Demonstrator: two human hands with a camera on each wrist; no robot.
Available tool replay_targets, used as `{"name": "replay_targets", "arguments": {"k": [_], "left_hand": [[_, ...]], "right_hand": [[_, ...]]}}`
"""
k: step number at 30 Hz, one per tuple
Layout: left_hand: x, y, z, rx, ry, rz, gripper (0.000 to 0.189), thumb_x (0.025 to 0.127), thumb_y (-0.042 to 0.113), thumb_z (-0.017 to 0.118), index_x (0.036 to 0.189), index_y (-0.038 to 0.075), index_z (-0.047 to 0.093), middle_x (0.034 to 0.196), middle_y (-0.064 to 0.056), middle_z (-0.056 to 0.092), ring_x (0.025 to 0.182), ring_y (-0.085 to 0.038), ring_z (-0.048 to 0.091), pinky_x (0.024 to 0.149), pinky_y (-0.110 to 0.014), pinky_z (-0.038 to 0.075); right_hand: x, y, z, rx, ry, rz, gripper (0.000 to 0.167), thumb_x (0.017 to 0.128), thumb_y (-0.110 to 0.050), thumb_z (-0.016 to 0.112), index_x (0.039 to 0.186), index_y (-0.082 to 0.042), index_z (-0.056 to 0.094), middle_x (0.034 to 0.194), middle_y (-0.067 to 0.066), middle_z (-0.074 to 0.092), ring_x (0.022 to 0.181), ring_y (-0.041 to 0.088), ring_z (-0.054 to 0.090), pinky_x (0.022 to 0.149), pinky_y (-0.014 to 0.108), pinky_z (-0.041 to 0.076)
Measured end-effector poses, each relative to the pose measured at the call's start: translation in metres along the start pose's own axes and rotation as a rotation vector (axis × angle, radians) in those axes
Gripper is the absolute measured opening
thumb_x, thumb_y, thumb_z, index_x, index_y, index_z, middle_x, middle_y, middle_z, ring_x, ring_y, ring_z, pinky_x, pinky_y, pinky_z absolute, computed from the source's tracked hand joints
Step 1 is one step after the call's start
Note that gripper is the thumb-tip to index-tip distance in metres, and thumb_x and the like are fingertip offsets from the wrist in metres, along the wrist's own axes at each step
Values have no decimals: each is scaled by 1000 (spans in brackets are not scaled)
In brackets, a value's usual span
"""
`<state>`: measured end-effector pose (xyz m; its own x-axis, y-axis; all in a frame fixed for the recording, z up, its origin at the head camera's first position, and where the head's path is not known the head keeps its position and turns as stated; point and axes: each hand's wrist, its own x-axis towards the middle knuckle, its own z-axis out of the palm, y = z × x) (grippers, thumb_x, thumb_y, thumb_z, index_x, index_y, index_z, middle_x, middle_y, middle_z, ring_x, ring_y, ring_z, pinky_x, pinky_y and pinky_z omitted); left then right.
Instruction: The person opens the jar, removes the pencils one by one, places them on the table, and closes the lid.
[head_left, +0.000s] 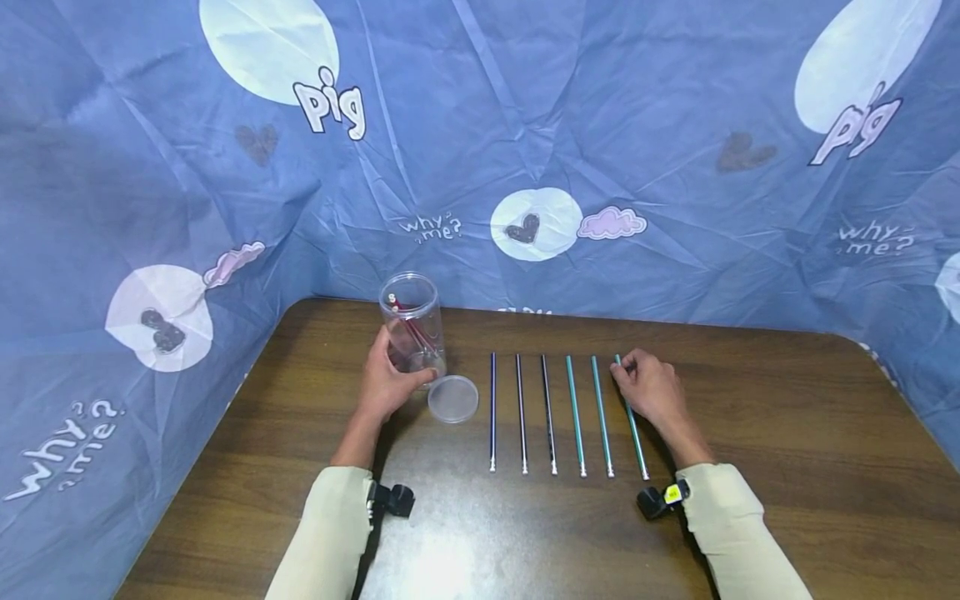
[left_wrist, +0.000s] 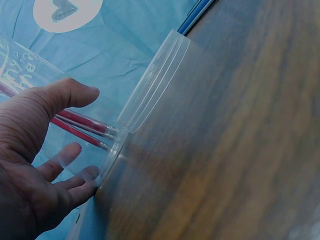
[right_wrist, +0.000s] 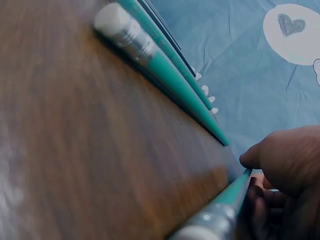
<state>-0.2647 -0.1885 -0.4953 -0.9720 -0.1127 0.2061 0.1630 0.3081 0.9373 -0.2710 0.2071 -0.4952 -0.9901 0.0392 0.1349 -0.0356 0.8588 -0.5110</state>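
Right hand (head_left: 651, 387) pinches a slim green pencil (head_left: 635, 433), rightmost in a row (head_left: 575, 417) on the woodgrain table (head_left: 795, 433); left hand (head_left: 384, 382) curls around a clear cylindrical jar (head_left: 431, 317) of red pencils (head_left: 416, 331), beside a flat, round lid (head_left: 453, 399).
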Motion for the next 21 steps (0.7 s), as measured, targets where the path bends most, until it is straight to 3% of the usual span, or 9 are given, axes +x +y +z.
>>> {"name": "replay_targets", "arguments": {"k": [21], "left_hand": [[0, 0, 2, -9, 16, 18, 93, 62, -10, 84, 144, 5, 43, 129, -22, 58, 117, -37, 56, 101, -47, 43]], "right_hand": [[1, 0, 10, -36, 61, 62, 22, 91, -28, 61, 93, -6, 64, 75, 9, 70, 78, 40, 67, 64, 55, 49]]}}
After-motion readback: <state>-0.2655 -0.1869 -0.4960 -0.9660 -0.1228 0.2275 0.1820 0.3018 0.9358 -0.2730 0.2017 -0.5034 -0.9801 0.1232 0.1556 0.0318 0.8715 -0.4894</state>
